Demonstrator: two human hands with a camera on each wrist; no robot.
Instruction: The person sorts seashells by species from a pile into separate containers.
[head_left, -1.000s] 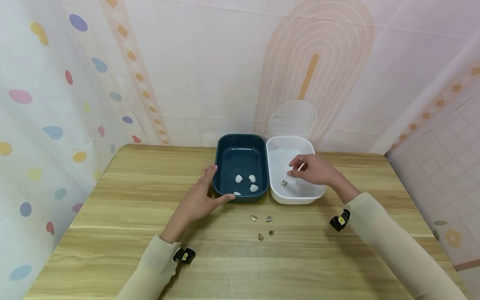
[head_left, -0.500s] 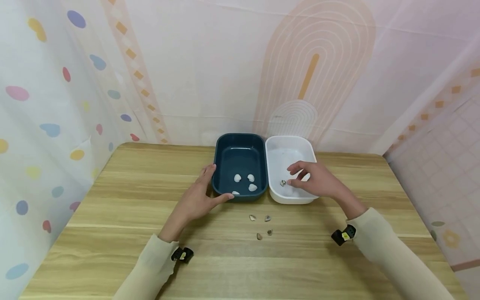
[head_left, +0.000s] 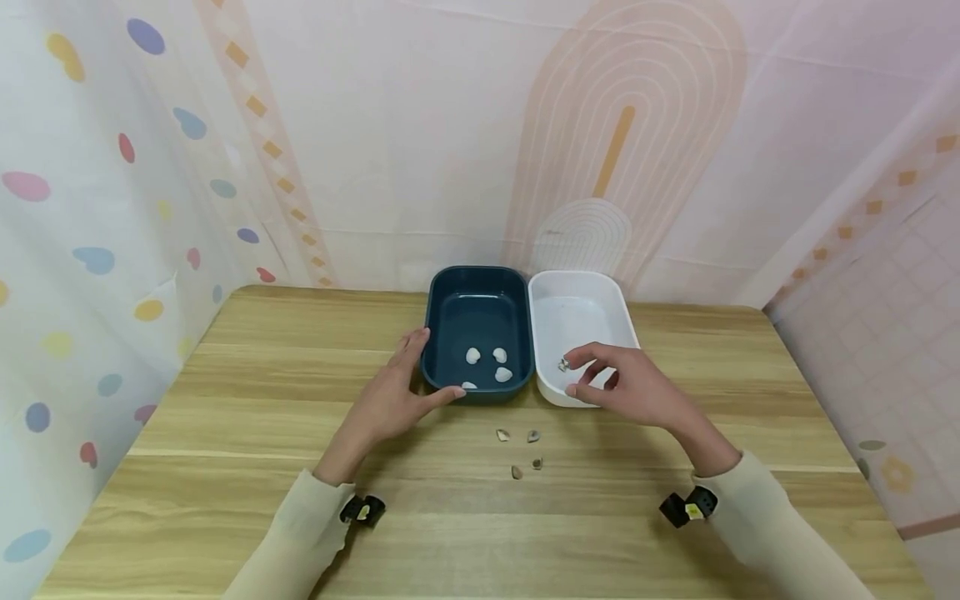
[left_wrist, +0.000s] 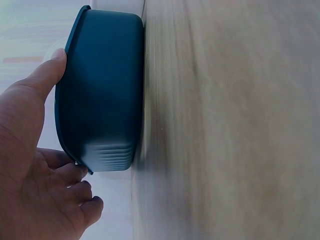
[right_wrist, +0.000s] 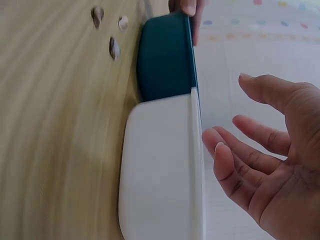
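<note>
On the wooden table (head_left: 247, 417): a dark teal tray (head_left: 477, 321) and a white tray (head_left: 581, 312) are sitting side by side, walls touching, near the far edge.
Left hand (head_left: 390, 400): it is bracing the teal tray's near left corner, thumb lying along the front rim, fingers straight along the side wall, holding nothing.
Right hand (head_left: 630, 387): it is hovering over the white tray's near edge, fingers loosely spread and slightly bent, pinching nothing.
White shells (head_left: 487, 364): four are lying in the near half of the teal tray.
Dark shell (head_left: 563, 364): one is lying in the white tray, just beside the right fingertips (head_left: 572, 359).
Loose shells (head_left: 519, 452): four small brownish ones are lying on the bare wood, in front of the seam between the trays and between the two hands.
Doing it well: judging by the layout, the right hand is best coming down on one loose shell at a time, pinching it with thumb and forefinger, while the left is keeping the teal tray from sliding.
Head view only: it is showing the contents of both trays.
Left wrist view: it is showing the thumb (left_wrist: 50, 75) lying on the teal rim and the curled finger ends beside the wall.
Right wrist view: it is showing the bare palm (right_wrist: 280, 165) above the white rim and three of the loose shells.
</note>
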